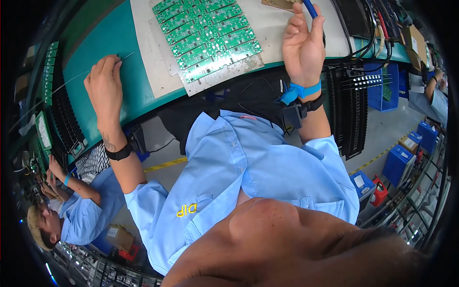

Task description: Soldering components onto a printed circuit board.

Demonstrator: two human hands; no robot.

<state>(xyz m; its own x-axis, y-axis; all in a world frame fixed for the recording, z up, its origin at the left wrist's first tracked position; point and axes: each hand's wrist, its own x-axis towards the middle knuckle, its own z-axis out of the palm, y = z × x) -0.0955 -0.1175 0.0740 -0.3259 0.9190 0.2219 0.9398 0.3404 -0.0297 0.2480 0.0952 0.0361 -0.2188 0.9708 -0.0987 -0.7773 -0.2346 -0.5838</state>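
Note:
A panel of green circuit boards [210,38] lies on a metal plate [256,62] at the bench's near edge, between my hands. My left hand [106,86] is left of it above the green mat, thumb and fingers pinched on a thin solder wire [126,57]. The wire trails off to the left. Right of the panel, my right hand [304,50] is turned palm up, with a blue-handled soldering iron [311,8] between thumb and forefinger; its tip is out of view. A blue strap [306,90] circles my right wrist.
Black slotted racks stand at the left [67,115] and the right [351,112]. Cables [370,45] crowd the bench's right end. A blue bin [382,91] sits beyond the right rack. Another person [91,201] works at the left; blue crates [399,160] stand on the floor.

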